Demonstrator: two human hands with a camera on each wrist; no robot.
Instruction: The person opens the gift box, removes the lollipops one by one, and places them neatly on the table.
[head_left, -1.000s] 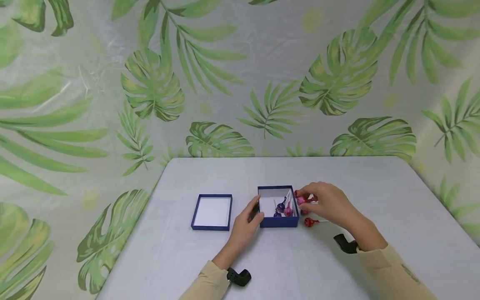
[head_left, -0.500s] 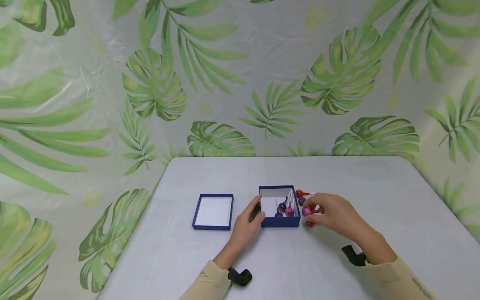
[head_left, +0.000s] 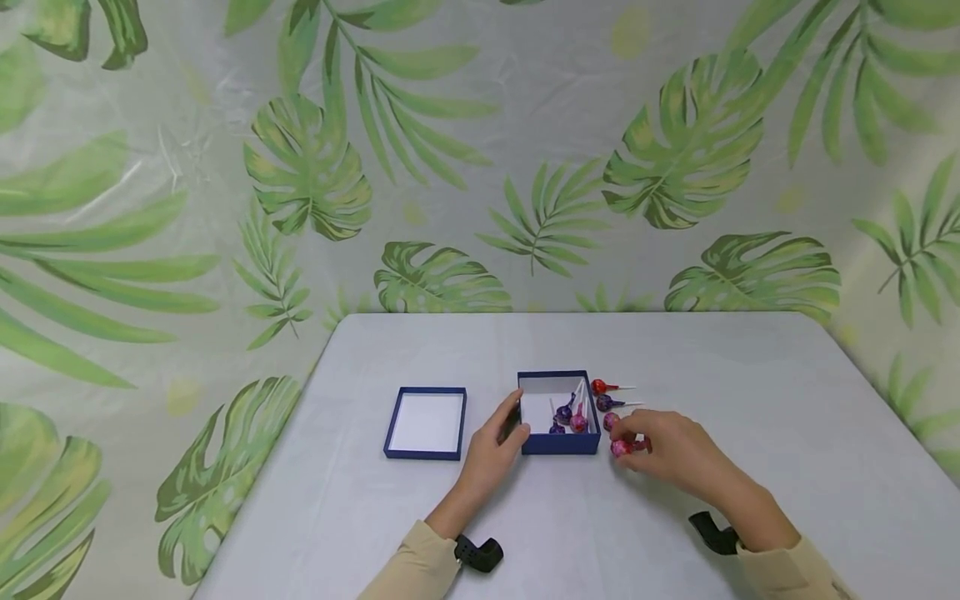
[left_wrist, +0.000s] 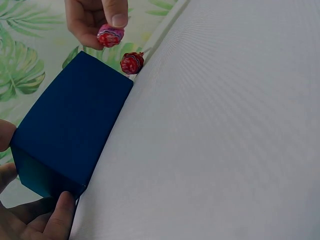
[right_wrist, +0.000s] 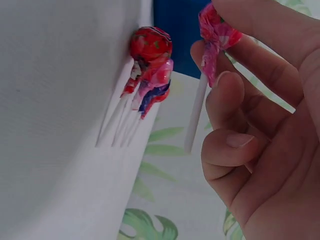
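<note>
I see monstera-and-palm-print sheeting (head_left: 555,125) (glossy, faintly creased) hanging behind a white tabletop (head_left: 720,367) with rounded far corners.

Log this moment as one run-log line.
left hand: holds blue box; right hand: pinches pink-and-red lollipop; inside box: purple lollipops, pink lollipop; lid: off, beside box

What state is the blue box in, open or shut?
Open. In the head view, the blue box has an uncovered top, lollipops show inside, and what looks like its lid lies apart on the table.
</note>
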